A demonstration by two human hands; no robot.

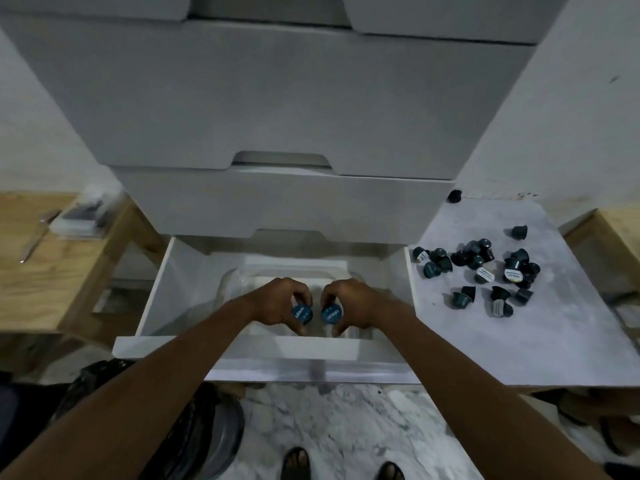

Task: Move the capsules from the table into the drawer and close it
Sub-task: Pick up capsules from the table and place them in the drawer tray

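— What's in the drawer (162, 289)?

— It stands pulled out, with a clear plastic tray (235, 282) inside. Both my hands are over that tray. My left hand (282, 303) has its grip clamped on one blue capsule (302, 314); my right hand (349, 301) is clamped on a second blue capsule (331, 314), just beside the first.

— Any writing?

— Pale lettering on both foil lids, too blurred to read.

— The rest?

— A loose heap of dark capsules (478, 268) lies on the white table (554, 341) to my right, some with white labels I cannot read, and one stray capsule (454, 196) sits at the back edge
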